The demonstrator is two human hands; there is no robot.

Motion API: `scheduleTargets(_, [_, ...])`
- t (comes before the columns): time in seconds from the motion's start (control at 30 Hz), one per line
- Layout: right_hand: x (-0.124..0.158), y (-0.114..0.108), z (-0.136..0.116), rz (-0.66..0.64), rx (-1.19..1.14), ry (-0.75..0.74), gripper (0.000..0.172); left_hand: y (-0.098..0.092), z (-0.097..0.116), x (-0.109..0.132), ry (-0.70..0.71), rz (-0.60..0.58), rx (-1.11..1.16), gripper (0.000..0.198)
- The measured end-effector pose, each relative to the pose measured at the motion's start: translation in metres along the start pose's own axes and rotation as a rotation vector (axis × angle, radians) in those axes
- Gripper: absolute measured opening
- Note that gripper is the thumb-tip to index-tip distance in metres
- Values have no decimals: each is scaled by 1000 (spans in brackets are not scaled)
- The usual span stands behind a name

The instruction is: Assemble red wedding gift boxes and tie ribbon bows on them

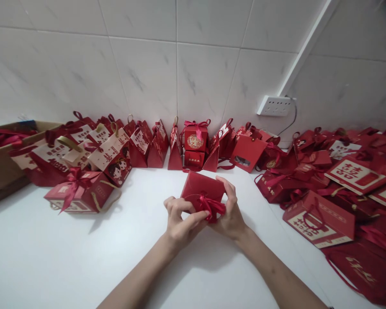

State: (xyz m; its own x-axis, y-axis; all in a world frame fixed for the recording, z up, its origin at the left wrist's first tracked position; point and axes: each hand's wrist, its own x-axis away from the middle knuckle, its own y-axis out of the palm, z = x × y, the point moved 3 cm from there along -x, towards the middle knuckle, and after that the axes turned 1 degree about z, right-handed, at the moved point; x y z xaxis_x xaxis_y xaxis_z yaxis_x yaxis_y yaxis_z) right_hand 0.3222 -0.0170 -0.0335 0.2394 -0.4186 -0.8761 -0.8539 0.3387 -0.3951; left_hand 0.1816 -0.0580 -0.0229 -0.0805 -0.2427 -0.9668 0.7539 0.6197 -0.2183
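Observation:
A small red gift box [201, 183] is held over the white table in the middle of the view, tilted, with a red ribbon [214, 205] on the side facing me. My left hand [182, 219] is closed at the box's left, its thumb pressing on the ribbon near the knot. Wrapped round the right side and underneath, my right hand [230, 214] grips the box, with its fingertips at the upper right edge. Part of the box and ribbon is hidden behind the fingers.
Several red gift boxes [194, 143] line the tiled wall. A bow-topped box [80, 195] and an open cardboard carton [6, 178] are on the left. Red boxes [321, 219] and a red bag [360, 268] pile up on the right. A white power strip [275, 106] is mounted on the wall.

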Motion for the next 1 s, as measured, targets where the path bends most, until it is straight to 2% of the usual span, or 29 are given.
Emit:
scheduleTargets(0.43, [-1, -4, 1, -34, 4, -29, 103, 0, 0, -3, -7, -5, 9, 14])
scheduleTargets(0.5, [1, -4, 3, -29, -13, 17, 99, 0, -2, -3, -48, 5, 51, 15])
scheduleTargets(0.57, [2, -3, 8, -23, -95, 192, 93, 0, -7, -1, -137, 41, 128, 15])
scheduleTargets(0.63, [3, 0, 16, -6, -293, 479, 84, -1, -11, 0, -214, 88, 189, 15])
scheduleTargets(0.73, [4, 9, 23, -23, -780, 924, 55, -1, -13, 3, -212, 86, 204, 16])
scheduleTargets(0.77, [4, 11, 23, -50, -947, 1022, 53, 0, -12, 4, -194, 61, 196, 16])
scheduleTargets(0.8, [3, 12, 23, -84, -1093, 1089, 55, 1, -11, 5, -171, 32, 187, 17])
scheduleTargets(0.87, [2, 12, 22, -163, -1292, 1127, 60, 3, -10, 6, -126, -34, 168, 20])
scheduleTargets(1.0, [2, 7, 21, -251, -1355, 1060, 58, 7, -8, 9, -72, -132, 152, 27])
